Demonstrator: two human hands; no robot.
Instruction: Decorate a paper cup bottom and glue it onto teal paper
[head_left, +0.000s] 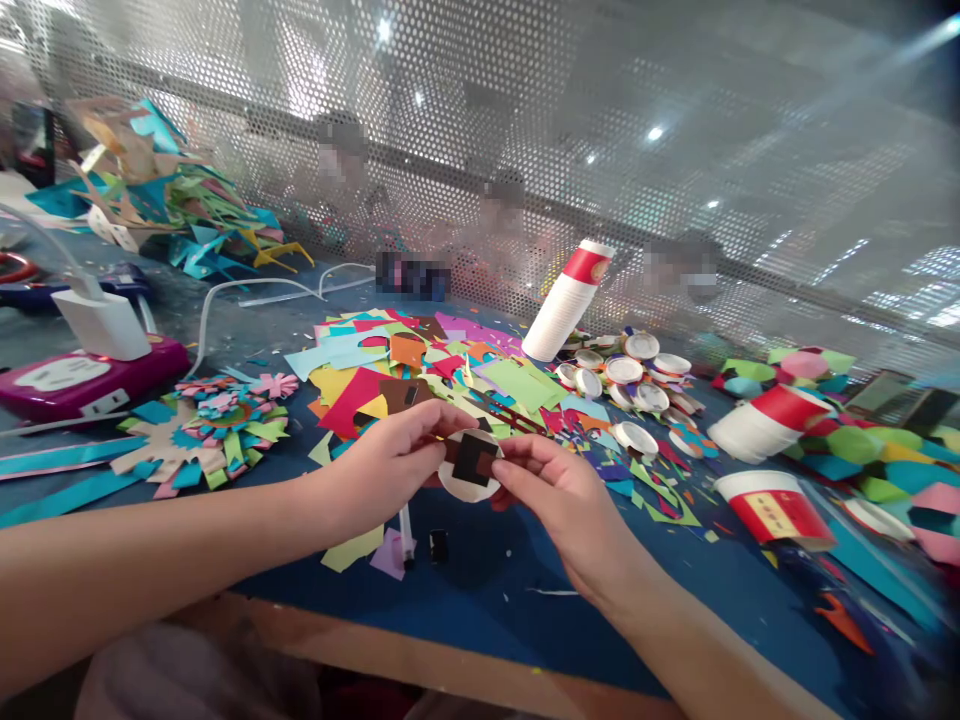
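Two hands grasp one white disc together, the left hand pinching its left rim and the right hand its right. The white disc is held above the desk, near the front edge; one dark square lies on its face, with one brown patch over the square's right side. Below, by the front edge, lie one small black piece and one lilac scrap. Beyond the hands spreads one pile of coloured paper, its pieces too many to count. Behind its right side leans one tall cup stack. Toward the right edge are one tipped cup stack and one red-and-white cup. By the left edge, one purple power strip carries one white charger; one heap of paper shapes fills the far left corner.
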